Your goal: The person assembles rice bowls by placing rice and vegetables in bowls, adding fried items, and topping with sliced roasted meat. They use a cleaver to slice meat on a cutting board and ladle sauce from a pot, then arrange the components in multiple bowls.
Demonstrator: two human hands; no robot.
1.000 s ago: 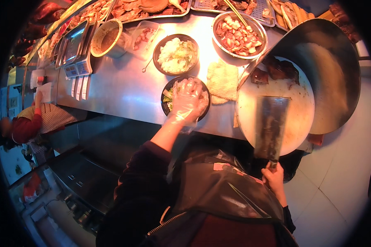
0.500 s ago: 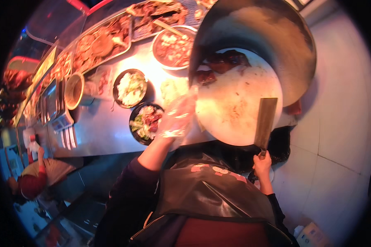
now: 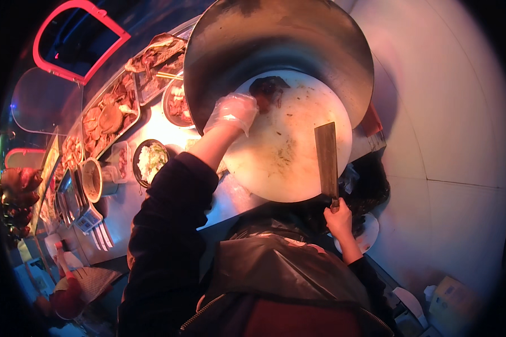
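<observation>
My left hand (image 3: pixel 234 113), in a clear plastic glove, is at the left side of a round white chopping board (image 3: pixel 298 168). Its fingers curl against a reddish-brown piece of roast meat (image 3: pixel 263 104); the fingertips are partly hidden. Just beyond lies a darker piece of meat (image 3: pixel 269 85). My bare right hand (image 3: pixel 338 218) is wrapped round the handle of a cleaver (image 3: pixel 326 160), whose broad blade points away from me over the board's right part.
A large curved metal guard (image 3: pixel 331 45) rises behind the board. To the left stand a black bowl of rice and greens (image 3: pixel 152 160), a round tub (image 3: pixel 92 180), a bowl of chopped meat (image 3: pixel 177 104) and a meat tray (image 3: pixel 109 115). A co-worker (image 3: pixel 67 295) is at far left.
My left hand has gone from beside the bowls to the meat on the board. The view has shifted, and my left sleeve now covers the nearer bowl. The cleaver stays in my right hand.
</observation>
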